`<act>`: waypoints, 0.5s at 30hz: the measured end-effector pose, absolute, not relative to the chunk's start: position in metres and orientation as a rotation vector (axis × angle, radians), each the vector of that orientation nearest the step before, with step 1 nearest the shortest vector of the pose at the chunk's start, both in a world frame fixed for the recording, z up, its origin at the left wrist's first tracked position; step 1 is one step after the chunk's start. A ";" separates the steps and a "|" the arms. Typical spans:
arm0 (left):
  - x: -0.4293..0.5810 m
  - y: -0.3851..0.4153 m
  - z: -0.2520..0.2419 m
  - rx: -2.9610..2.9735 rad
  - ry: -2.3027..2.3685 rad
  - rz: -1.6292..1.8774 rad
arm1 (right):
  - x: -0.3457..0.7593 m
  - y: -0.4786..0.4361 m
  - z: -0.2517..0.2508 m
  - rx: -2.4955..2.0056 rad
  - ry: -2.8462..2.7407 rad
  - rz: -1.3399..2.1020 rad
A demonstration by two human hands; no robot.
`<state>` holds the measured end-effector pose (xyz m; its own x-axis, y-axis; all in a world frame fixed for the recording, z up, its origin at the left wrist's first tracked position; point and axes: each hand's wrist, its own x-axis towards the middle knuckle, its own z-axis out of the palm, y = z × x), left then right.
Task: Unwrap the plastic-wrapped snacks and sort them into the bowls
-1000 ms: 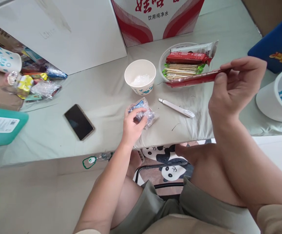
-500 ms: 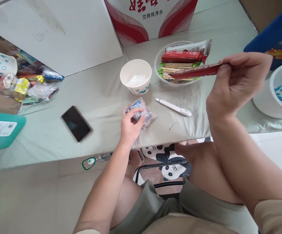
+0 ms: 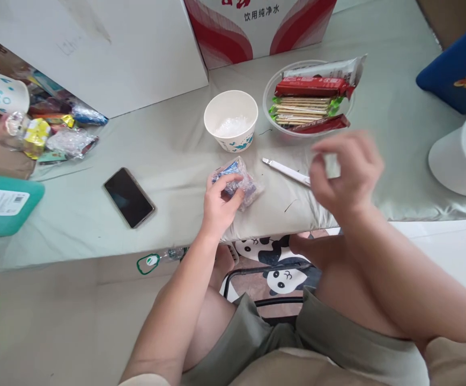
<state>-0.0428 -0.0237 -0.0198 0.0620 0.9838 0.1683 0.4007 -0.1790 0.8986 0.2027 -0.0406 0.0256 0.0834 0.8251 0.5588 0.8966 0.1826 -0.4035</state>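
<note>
My left hand [image 3: 221,203] has its thumb and fingers closed on a small blue packet in crinkled clear plastic [image 3: 245,186], which rests on the cloth near the table's front edge. My right hand [image 3: 349,171] is in the air, slightly blurred, over the handle end of a white utility knife [image 3: 285,170]. Its thumb and index finger curve apart with nothing between them. Behind the knife, a round clear plastic bowl [image 3: 268,102] holds a red-wrapped bar [image 3: 313,87], biscuit sticks [image 3: 307,110] and a flat dark-red packet [image 3: 323,125]. A paper cup [image 3: 238,140] with clear plastic inside stands left of the bowl.
A black phone [image 3: 128,197] lies on the left of the cloth. Wrapped snacks [image 3: 61,136] and a teal container [image 3: 7,206] are farther left. White box [image 3: 136,48] and red-white carton [image 3: 265,32] stand behind; a white bucket [image 3: 452,161] is at right.
My right hand has let go of the flat dark-red packet, now in the bowl, and has come down and left toward the knife. The left hand stays on the plastic-wrapped packet.
</note>
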 end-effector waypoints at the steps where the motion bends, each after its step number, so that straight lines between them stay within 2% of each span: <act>1: -0.043 -0.024 -0.020 1.673 1.394 1.098 | 0.199 -0.044 0.021 -1.666 -1.827 -0.066; 5: -0.045 -0.024 -0.021 1.683 1.325 1.122 | 0.193 -0.045 0.002 -1.927 -2.000 0.050; 8: -0.046 -0.023 -0.023 1.695 1.272 1.124 | 0.192 -0.041 0.002 -1.963 -1.972 0.176; 10: -0.045 -0.022 -0.026 1.695 1.240 1.140 | 0.187 -0.042 0.010 -1.859 -1.852 0.436; 15: -0.040 -0.022 -0.031 1.520 1.116 1.250 | 0.159 -0.054 0.030 -1.358 -1.450 1.410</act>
<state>-0.0400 -0.0215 -0.0313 0.1014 0.9683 0.2281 0.1171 -0.2393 0.9638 0.1594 -0.0537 0.0302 -0.2139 0.9596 -0.1825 0.2095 -0.1374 -0.9681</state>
